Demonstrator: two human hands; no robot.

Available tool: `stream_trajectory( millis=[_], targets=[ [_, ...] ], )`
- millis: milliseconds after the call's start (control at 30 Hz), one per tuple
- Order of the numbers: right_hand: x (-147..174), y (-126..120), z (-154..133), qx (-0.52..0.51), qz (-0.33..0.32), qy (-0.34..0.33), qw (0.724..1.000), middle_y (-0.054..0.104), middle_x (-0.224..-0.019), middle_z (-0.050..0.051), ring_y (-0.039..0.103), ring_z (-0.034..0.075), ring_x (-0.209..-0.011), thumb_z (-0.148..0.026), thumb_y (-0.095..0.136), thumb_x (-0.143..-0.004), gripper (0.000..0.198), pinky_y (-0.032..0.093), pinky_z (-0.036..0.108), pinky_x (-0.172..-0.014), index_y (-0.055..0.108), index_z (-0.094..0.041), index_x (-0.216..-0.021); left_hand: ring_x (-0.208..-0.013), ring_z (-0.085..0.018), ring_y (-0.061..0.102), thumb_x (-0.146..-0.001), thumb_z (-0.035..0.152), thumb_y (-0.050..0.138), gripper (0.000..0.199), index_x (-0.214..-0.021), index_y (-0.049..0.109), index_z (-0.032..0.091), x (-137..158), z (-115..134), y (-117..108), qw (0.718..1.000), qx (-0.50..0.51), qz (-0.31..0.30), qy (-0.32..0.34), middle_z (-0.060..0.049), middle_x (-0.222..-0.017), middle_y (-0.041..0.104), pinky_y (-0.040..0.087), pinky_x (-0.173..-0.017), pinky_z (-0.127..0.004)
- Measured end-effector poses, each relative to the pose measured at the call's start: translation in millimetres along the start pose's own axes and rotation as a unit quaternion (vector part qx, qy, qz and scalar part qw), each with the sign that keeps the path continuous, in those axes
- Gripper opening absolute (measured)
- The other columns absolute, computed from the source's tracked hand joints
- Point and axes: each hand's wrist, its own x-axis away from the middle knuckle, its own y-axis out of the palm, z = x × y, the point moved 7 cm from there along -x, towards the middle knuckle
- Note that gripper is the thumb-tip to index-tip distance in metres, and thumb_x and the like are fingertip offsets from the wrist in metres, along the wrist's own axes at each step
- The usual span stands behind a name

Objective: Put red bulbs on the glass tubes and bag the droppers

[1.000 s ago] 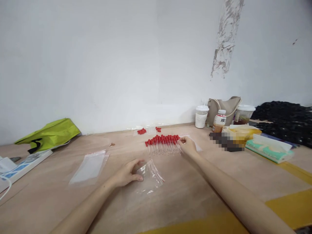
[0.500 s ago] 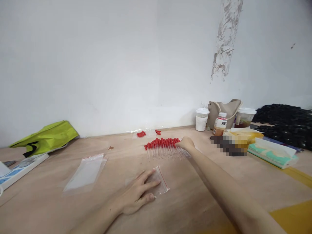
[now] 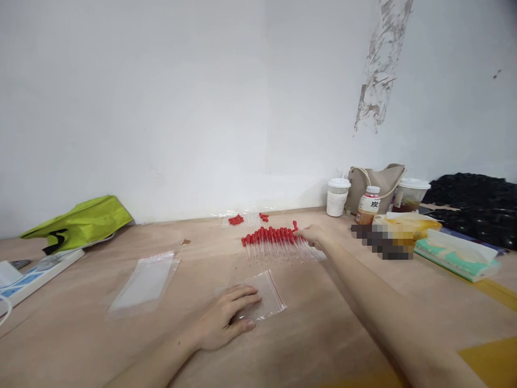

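Well out to the left of my left hand, I have a power strip (image 3: 44, 272) on the table (image 3: 315, 328), with a yellow-green bag (image 3: 84, 221) just behind it. Nearer to that hand, on its left, lie clear plastic bags (image 3: 141, 285).

My left hand (image 3: 226, 318) is palm down, fingers loosely spread and not clamped, resting on a single clear bag (image 3: 269, 291) whose red-striped edge shows past the fingertips. Far beyond it, towards the wall, I see some loose red bulbs (image 3: 236, 220) lying on clear plastic.

Between the hands, farther out than the left one, sits a row of red-topped droppers (image 3: 269, 234). At its right end one dropper (image 3: 294, 225) has its bulb sticking up, right at my right hand (image 3: 318, 236). Those fingers are bent close to it; I cannot tell whether they are clamped on it. The two hands are apart.

Beyond and right of the right hand stand a lidded cup (image 3: 336, 196), a bottle (image 3: 368, 205) and a handbag (image 3: 375, 175), then a tissue pack (image 3: 456, 256).
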Motion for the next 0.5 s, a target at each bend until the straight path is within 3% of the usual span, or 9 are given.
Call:
stream_trajectory(
  millis=[167, 233, 367, 500],
  targets=[
    [60, 13, 5, -0.127, -0.113, -0.069, 0.983, 0.053, -0.054, -0.002, 0.04, 0.005, -0.042, -0.048, 0.062, -0.058, 0.035, 0.032, 0.019, -0.042, 0.052, -0.015, -0.061, -0.119, -0.024, 0.035, -0.085, 0.038, 0.043, 0.038, -0.121, 0.047, 0.027, -3, 2, 1, 1.0, 0.007, 0.011, -0.005, -0.008, -0.13, 0.037, 0.03, -0.098, -0.039],
    [84, 19, 9, -0.242, -0.148, -0.094, 0.954, 0.057, -0.06, -0.001, 0.043, 0.005, -0.045, -0.045, 0.064, -0.059, 0.035, 0.033, 0.018, -0.044, 0.051, -0.016, -0.073, -0.115, -0.023, 0.039, -0.086, 0.036, 0.041, 0.035, -0.119, 0.05, 0.026, -5, 6, -1, 1.0, 0.008, 0.012, 0.004, -0.008, -0.124, 0.042, 0.032, -0.096, -0.037],
    [108, 20, 20, -0.353, -0.119, -0.083, 0.924, 0.057, -0.061, -0.005, 0.049, 0.008, -0.047, -0.034, 0.066, -0.061, 0.059, 0.035, 0.019, -0.044, 0.035, -0.022, -0.11, -0.113, -0.021, 0.042, -0.089, 0.032, 0.036, 0.034, -0.12, 0.048, 0.029, -7, 11, -3, 1.0, 0.018, 0.008, 0.016, -0.004, -0.122, 0.048, 0.031, -0.097, -0.036],
    [108, 18, 24, -0.357, -0.06, -0.074, 0.929, 0.05, -0.056, -0.009, 0.051, 0.01, -0.046, -0.032, 0.063, -0.062, 0.067, 0.04, 0.022, -0.045, 0.024, -0.024, -0.116, -0.114, -0.02, 0.042, -0.089, 0.029, 0.035, 0.037, -0.126, 0.039, 0.03, -6, 8, -4, 0.999, 0.036, 0.012, 0.014, -0.001, -0.125, 0.048, 0.028, -0.1, -0.038]
  ],
)
